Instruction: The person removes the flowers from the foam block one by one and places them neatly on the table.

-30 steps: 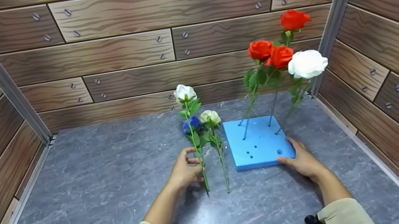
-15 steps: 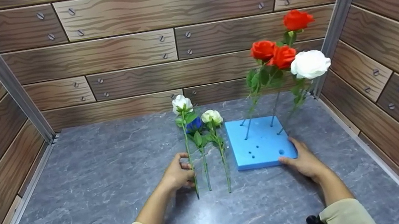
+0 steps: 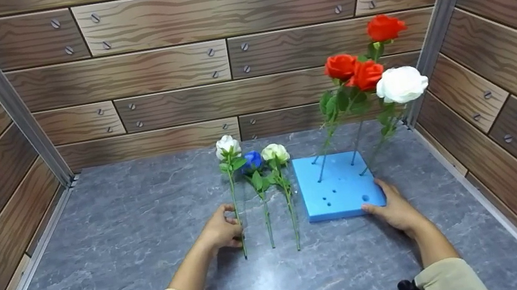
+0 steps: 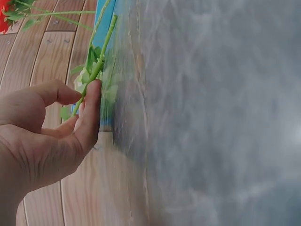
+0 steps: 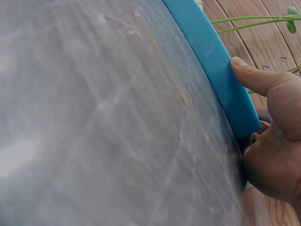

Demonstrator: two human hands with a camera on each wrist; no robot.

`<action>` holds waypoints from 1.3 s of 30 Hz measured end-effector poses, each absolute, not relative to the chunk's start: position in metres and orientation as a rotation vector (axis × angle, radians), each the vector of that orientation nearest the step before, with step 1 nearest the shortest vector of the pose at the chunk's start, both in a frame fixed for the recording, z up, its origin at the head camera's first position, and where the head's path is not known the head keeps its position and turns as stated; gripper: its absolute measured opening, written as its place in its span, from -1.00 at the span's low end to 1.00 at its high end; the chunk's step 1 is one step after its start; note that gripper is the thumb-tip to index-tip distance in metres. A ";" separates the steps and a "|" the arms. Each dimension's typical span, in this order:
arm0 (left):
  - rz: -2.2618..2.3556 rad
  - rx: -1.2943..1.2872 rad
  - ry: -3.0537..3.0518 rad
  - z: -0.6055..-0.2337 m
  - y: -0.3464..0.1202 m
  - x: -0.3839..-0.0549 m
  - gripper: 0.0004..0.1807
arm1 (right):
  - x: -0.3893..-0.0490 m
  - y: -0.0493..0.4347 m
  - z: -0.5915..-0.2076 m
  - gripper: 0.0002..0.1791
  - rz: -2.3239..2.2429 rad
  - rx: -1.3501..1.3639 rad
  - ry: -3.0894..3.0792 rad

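My left hand [image 3: 221, 229] pinches the lower green stem of an artificial white rose [image 3: 228, 147] low over the tabletop; the left wrist view shows the stem [image 4: 97, 69] between thumb and fingers. Just right of it lie a blue rose [image 3: 251, 160] and a pale cream rose [image 3: 275, 153], stems pointing toward me. My right hand [image 3: 395, 207] grips the near right corner of a blue foam block [image 3: 312, 199], thumb at the front edge and fingers along the side. Red roses [image 3: 385, 27] and a large white rose [image 3: 402, 84] stand in the block's holes.
Several bare holes [image 3: 329, 204] show in the block's near half. Wood-patterned walls [image 3: 156, 70] with metal corner posts [image 3: 1, 98] enclose the grey marbled table [image 3: 120, 231] on the back and both sides.
My left hand has moved left and lowered the white rose, parting it from the blue rose, which now shows fully. My right hand stays on the foam block.
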State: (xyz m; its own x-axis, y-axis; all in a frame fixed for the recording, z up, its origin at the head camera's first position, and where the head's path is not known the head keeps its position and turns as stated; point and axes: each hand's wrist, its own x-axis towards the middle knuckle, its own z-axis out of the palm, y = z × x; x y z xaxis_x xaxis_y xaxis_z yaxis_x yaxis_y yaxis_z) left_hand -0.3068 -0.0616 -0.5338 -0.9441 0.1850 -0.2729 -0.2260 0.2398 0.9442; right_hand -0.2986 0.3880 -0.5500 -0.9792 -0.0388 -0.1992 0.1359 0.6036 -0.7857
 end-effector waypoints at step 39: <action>1.490 -0.037 2.400 -0.531 -0.071 -0.312 -0.38 | -0.299 0.389 -0.551 0.21 -1.300 0.062 2.657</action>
